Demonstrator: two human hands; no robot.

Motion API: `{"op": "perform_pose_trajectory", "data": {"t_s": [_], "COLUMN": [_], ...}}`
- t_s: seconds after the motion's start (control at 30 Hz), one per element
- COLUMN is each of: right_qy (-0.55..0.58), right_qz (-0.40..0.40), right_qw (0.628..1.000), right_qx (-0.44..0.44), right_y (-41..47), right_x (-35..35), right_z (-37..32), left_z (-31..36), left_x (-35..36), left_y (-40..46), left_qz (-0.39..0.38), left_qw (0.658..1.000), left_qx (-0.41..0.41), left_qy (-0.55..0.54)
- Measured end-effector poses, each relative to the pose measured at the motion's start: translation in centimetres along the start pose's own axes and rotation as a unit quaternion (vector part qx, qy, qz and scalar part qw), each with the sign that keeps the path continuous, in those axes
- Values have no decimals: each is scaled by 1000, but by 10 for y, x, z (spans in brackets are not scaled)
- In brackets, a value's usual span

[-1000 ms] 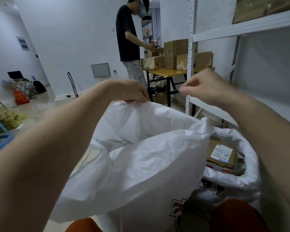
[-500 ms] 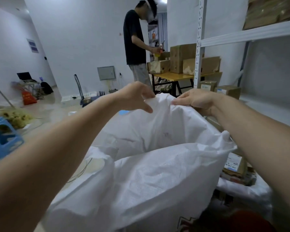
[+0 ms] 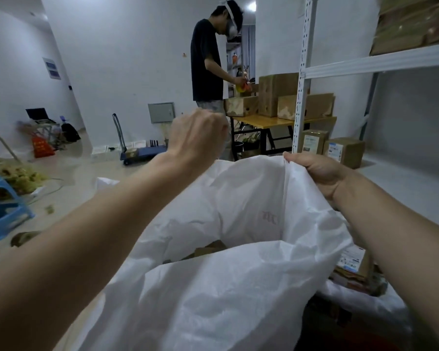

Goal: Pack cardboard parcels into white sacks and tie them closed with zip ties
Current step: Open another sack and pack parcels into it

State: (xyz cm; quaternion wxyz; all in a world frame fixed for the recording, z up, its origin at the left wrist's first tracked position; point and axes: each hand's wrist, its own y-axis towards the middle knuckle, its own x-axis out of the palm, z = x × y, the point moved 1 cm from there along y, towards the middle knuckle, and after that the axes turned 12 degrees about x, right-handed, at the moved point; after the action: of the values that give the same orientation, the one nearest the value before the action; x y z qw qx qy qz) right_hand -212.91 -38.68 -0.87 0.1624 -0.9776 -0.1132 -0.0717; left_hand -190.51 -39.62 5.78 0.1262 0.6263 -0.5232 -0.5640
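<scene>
A large white sack (image 3: 238, 287) stands open in front of me, and brown cardboard parcels (image 3: 208, 249) show deep inside it. My right hand (image 3: 314, 171) grips the far right part of the sack's rim and holds it up. Above the rim's left part, my left hand (image 3: 198, 138) is curled into a fist with its back to me; nothing shows in it and it is off the sack. To the right, a second white sack (image 3: 365, 297) holds labelled parcels (image 3: 352, 264).
A white metal shelf rack (image 3: 300, 79) stands on the right, with two labelled boxes (image 3: 345, 150) on its lower shelf. Another person (image 3: 208, 59) works at a wooden table (image 3: 264, 121) stacked with boxes. A blue stool (image 3: 3, 206) and a hand trolley (image 3: 137, 150) are on the floor at left.
My left hand has let go of the sack's rim and risen above it as a fist. My right hand has closed on the rim further right. The view has shifted.
</scene>
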Motion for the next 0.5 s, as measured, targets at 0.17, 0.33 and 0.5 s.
{"op": "perform_pose_trajectory", "data": {"t_s": [0.17,0.33,0.5], "right_qy": [51,-25,-502], "right_qz": [-11,37,333], "right_qw": [999,999,780], "right_qx": [-14,8,-171], "right_y": [-1,-9,-16], "right_x": [-13,-22,16], "right_z": [4,0,-53], "left_z": [17,-3,-5], "left_x": [17,27,38], "left_y": [-14,5,25], "left_qz": [-185,-287,-392], "left_qw": [979,909,871], "left_qx": [53,-79,-66], "left_qy": [-68,-292,-288]}}
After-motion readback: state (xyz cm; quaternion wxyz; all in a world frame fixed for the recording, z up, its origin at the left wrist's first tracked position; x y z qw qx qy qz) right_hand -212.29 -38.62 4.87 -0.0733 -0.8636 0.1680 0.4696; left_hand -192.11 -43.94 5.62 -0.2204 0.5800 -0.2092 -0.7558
